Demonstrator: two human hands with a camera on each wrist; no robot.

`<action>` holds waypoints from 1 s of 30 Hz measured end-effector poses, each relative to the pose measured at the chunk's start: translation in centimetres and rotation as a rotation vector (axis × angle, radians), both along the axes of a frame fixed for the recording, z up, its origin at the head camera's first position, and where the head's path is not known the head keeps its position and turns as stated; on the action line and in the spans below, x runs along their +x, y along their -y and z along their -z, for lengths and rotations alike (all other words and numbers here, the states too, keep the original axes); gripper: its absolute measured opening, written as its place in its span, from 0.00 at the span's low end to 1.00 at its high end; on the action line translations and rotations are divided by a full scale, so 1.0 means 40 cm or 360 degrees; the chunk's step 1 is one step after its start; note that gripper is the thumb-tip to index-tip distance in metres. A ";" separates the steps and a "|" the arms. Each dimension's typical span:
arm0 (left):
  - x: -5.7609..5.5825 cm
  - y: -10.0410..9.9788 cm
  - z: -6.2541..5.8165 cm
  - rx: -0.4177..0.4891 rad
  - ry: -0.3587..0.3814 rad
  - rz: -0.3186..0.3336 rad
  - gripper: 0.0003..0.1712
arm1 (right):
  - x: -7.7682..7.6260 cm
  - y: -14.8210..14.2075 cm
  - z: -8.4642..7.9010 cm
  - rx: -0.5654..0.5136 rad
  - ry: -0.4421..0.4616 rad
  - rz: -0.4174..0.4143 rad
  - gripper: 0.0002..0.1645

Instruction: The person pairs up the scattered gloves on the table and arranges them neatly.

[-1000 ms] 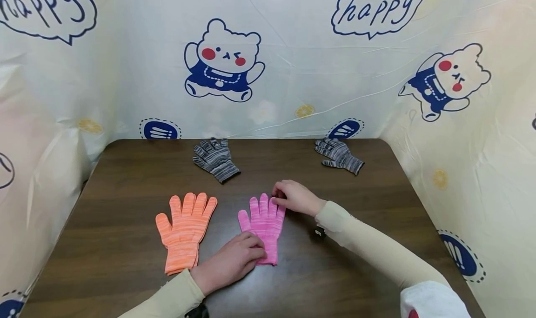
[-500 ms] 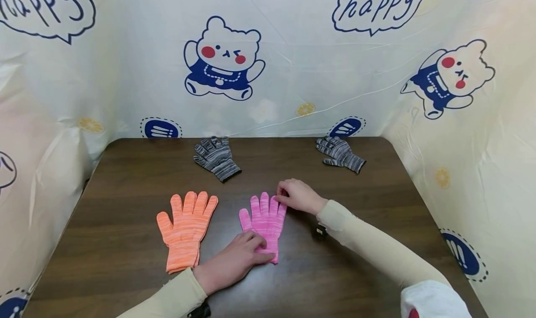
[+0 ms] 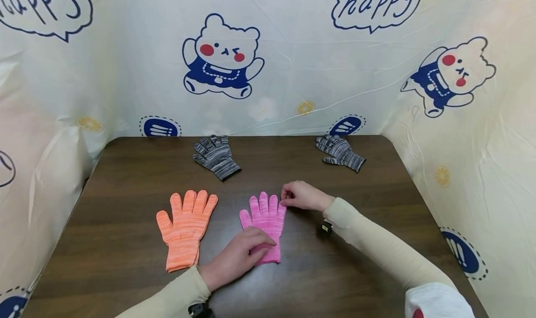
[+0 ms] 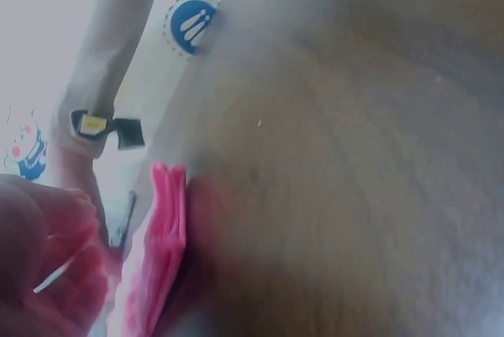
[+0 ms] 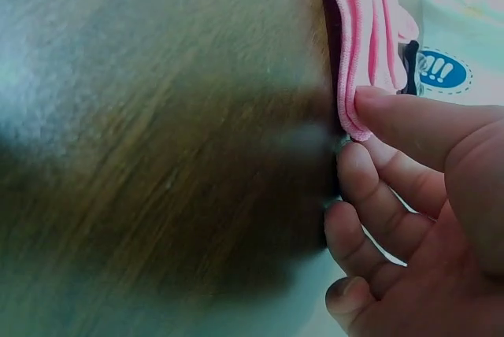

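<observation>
A pink knitted glove (image 3: 268, 220) lies flat in the middle of the table, its fingers pointing away from me. With thumb and fingers my right hand (image 3: 307, 195) pinches the tip of its outermost finger on the right; the right wrist view shows the thumb pressed on the pink cloth (image 5: 370, 30). My left hand (image 3: 240, 257) is over the glove's palm and cuff, thumb and fingers apart and loosely bent. In the left wrist view a gap shows between that hand (image 4: 55, 258) and the cuff edge (image 4: 169, 203). An orange glove (image 3: 184, 229) lies spread to the left.
At the table's (image 3: 138, 169) far edge lie two grey striped gloves, one left of centre (image 3: 217, 158) and one at the right (image 3: 340, 153). A curtain (image 3: 293, 53) with printed bears hangs behind and along both sides.
My left hand has lifted slightly and shifted right over the pink glove. The right hand has slid a little right along with the glove's fingertip. The other gloves stay put.
</observation>
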State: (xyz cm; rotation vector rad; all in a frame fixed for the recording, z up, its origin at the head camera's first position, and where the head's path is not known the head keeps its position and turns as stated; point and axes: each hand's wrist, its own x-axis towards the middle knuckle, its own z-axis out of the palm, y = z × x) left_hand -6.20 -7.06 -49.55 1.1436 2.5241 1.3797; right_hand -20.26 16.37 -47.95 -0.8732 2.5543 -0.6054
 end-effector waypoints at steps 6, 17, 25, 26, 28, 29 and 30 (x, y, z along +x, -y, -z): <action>0.008 -0.025 0.025 0.0090 0.0115 0.0136 0.12 | 0.001 0.000 -0.003 0.0051 -0.0047 0.0032 0.08; 0.009 -0.020 0.029 -0.0223 -0.0136 -0.0036 0.11 | -0.004 -0.014 -0.004 0.0158 -0.0158 0.0098 0.11; 0.004 -0.014 0.029 -0.0307 -0.0167 -0.0062 0.10 | 0.001 -0.012 -0.001 0.0088 -0.0295 0.0010 0.08; 0.004 -0.014 0.029 -0.0308 -0.0171 -0.0058 0.10 | 0.002 -0.012 -0.003 0.0083 -0.0326 -0.0011 0.08; 0.003 -0.014 0.029 -0.0314 -0.0182 -0.0053 0.10 | 0.005 -0.012 -0.009 0.0084 -0.0391 -0.0028 0.07; 0.003 -0.014 0.029 -0.0319 -0.0184 -0.0052 0.10 | 0.006 -0.012 -0.014 0.0080 -0.0417 -0.0029 0.07; 0.003 -0.014 0.028 -0.0324 -0.0180 -0.0053 0.10 | 0.007 -0.011 -0.020 0.0083 -0.0441 -0.0029 0.07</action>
